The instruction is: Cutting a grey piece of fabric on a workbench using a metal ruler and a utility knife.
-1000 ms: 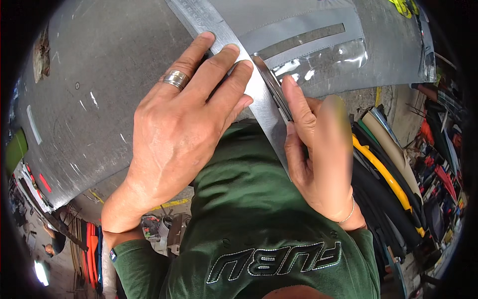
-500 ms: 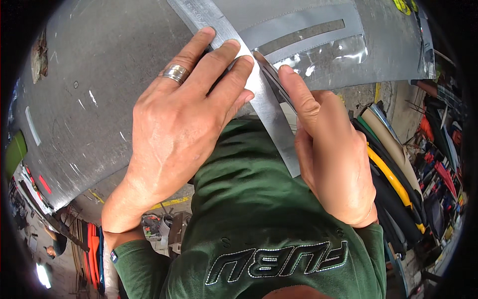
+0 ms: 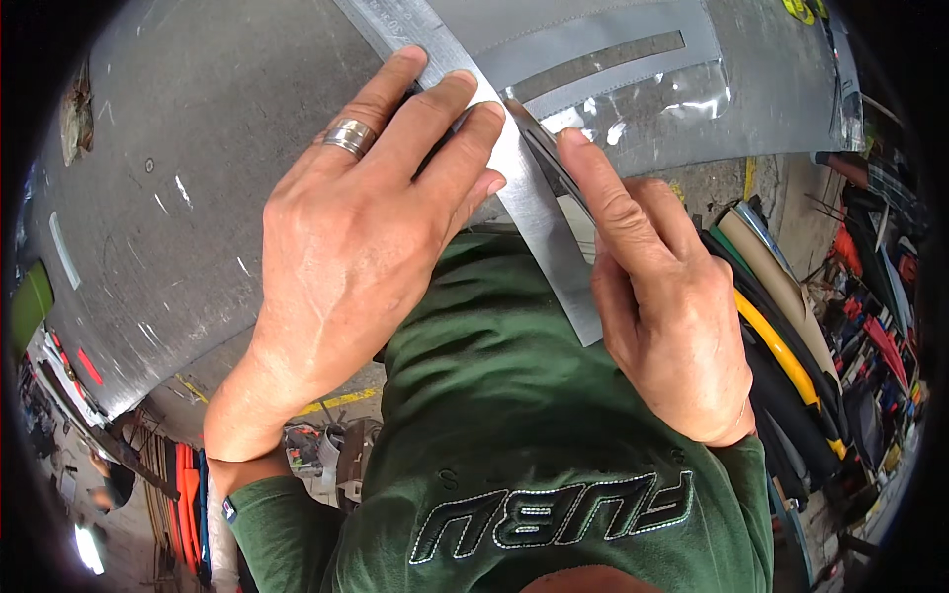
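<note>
Worn grey tabletop [image 3: 188, 277] spreads wide L of the L hand [image 3: 341, 227]; its near edge bends past the green shirt [image 3: 514, 395], close in. Material rolls [image 3: 776, 267] crowd R of the R hand [image 3: 682, 306], past the edge. Metal ruler [image 3: 524, 178] lies diag. btwn the hands, lower end over the shirt. Grey panel [image 3: 700, 42] w/ long slot [image 3: 605, 69] & clear strip [image 3: 672, 114] lies R of ruler, beyond R hand. Slim blade-like tool [image 3: 542, 143] sits alongside ruler's R edge, tip nr slot's L end. L hand: fingers slightly apart, fingertips on ruler. R hand: clamped on tool, index stretched along it.
</note>
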Demonstrator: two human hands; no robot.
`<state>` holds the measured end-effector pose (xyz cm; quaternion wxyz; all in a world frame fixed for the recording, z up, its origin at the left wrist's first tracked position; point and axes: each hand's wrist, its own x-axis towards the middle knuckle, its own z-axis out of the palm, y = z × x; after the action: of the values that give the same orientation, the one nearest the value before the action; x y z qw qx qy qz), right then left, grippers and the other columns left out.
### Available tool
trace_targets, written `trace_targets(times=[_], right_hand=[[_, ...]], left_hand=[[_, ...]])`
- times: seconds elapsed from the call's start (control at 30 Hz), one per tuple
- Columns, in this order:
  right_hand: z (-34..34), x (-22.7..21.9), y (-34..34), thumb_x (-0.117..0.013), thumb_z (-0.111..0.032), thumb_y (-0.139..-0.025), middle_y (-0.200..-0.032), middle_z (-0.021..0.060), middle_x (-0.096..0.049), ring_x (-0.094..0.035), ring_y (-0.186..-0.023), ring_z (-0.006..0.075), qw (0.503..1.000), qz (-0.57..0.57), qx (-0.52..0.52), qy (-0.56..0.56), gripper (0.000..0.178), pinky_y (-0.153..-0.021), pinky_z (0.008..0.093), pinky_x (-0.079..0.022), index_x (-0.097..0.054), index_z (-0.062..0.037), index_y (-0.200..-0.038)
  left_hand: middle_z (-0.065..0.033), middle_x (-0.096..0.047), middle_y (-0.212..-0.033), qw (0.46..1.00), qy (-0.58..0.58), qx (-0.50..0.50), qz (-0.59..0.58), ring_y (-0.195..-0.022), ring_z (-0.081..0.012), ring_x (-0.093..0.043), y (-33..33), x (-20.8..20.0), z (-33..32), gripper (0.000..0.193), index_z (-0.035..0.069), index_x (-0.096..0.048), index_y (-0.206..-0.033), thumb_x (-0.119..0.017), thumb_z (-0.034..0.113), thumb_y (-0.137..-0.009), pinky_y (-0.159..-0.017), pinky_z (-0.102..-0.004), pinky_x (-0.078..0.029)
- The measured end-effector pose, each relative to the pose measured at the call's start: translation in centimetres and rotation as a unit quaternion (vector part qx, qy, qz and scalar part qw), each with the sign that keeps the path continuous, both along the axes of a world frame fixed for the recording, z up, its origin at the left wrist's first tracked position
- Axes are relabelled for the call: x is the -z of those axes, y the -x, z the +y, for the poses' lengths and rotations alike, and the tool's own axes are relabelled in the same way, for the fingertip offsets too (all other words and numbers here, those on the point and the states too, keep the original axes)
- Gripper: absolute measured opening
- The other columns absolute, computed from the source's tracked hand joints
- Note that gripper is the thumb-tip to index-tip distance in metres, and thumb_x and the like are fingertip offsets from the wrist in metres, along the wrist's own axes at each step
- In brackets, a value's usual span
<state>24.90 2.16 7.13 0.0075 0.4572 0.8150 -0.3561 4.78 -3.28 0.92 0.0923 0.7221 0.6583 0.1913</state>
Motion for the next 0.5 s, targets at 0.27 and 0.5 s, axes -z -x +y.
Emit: trace_targets(times=[0.27, 0.5], right_hand=[[1.2, 0.8, -1.3, -0.056, 0.014, -0.091, -0.099, 0.0109, -0.062, -0.055, -0.067, 0.0194, 0.998, 0.049, -0.028, -0.011, 0.065, -0.064, 0.0289, -0.050, -0.055, -0.0115, -0.151], [7.2, 1.0, -6.5, -0.061, -0.054, -0.100, -0.154, 0.0336, -0.041, -0.056, -0.083, 0.0134, 0.741, 0.519, 0.190, 0.382, 0.098, -0.068, 0.0228, -0.052, -0.016, 0.0060, -0.162]], left_hand=[[-0.0021, -0.069, -0.126, 1.000, -0.005, 0.001, 0.015, -0.130, -0.0269, -0.061, 0.1, 0.2, -0.4, 0.035, 0.015, -0.075, -0.120, -0.079, 0.024, -0.087, -0.094, -0.0389, -0.057], [-0.0003, -0.068, -0.129, 0.999, -0.006, 0.014, 0.030, -0.133, -0.0258, -0.059, -0.4, 0.1, -0.2, 0.037, 0.015, -0.073, -0.124, -0.077, 0.027, -0.089, -0.091, -0.0382, -0.057]])
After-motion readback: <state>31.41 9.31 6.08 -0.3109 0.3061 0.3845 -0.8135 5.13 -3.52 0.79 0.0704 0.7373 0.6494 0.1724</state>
